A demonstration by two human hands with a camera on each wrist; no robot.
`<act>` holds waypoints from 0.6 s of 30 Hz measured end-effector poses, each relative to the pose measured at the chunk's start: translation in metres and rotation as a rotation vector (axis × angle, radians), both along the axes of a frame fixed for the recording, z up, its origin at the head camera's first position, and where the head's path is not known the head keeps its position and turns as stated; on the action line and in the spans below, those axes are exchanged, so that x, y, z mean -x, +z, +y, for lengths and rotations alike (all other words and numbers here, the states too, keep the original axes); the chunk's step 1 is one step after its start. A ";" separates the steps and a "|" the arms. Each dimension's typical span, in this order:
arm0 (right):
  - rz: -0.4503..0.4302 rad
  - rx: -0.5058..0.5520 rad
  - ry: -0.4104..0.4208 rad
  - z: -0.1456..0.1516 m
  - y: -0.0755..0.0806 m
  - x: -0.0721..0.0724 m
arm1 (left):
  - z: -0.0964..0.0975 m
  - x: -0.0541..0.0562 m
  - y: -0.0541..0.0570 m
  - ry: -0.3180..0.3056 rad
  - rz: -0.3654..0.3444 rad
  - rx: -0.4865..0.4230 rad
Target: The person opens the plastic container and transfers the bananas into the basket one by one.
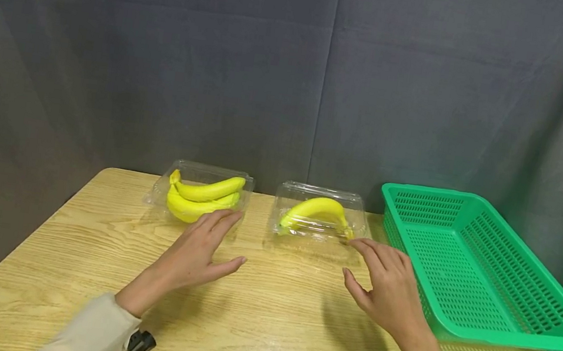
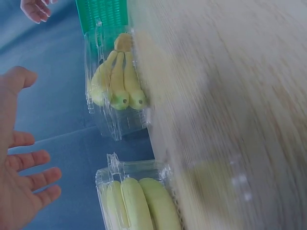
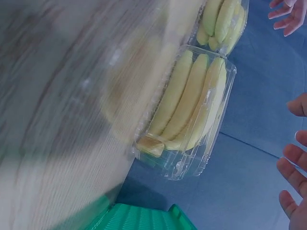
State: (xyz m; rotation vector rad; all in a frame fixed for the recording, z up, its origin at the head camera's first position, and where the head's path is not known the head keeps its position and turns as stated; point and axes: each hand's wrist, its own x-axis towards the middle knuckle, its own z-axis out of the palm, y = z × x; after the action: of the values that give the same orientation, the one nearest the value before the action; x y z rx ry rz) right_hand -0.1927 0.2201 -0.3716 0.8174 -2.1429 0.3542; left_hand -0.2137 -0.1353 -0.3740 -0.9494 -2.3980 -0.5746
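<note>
Two clear plastic boxes with yellow bananas stand at the back of the wooden table. In the head view, the left clear box (image 1: pixel 202 170) holds a bunch of bananas (image 1: pixel 204 192); the right clear box (image 1: pixel 319 190) holds another bunch (image 1: pixel 317 208). My left hand (image 1: pixel 199 250) hovers in front of the left box, its fingers extended and thumb apart, holding nothing. In front of the right box's right corner, my right hand (image 1: pixel 387 281) is likewise raised and bare, fingers spread from the thumb. Both wrist views show the bunches lying inside their boxes.
A green perforated basket (image 1: pixel 433 323) stands on the right side of the wooden table (image 1: pixel 264 309), close beside my right hand. A dark grey curtain (image 1: pixel 273 79) hangs right behind the table's back edge. A gap separates the two boxes.
</note>
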 end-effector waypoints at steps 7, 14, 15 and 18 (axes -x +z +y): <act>-0.022 0.012 -0.029 0.001 -0.002 0.000 | 0.005 0.003 0.000 0.043 0.043 0.033; -0.013 0.029 -0.030 0.002 -0.005 0.004 | 0.007 0.006 0.001 0.078 0.065 0.059; -0.006 0.033 -0.031 0.002 -0.006 0.004 | 0.008 0.006 0.001 0.081 0.066 0.061; 0.016 0.045 -0.033 0.004 -0.007 0.006 | 0.009 0.007 0.001 0.083 0.071 0.063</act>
State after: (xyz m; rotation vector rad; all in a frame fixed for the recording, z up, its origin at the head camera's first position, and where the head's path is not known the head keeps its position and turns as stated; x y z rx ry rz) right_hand -0.1987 0.2238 -0.3783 0.7559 -2.1237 0.3769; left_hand -0.2208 -0.1265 -0.3733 -0.8763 -2.3921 -0.4301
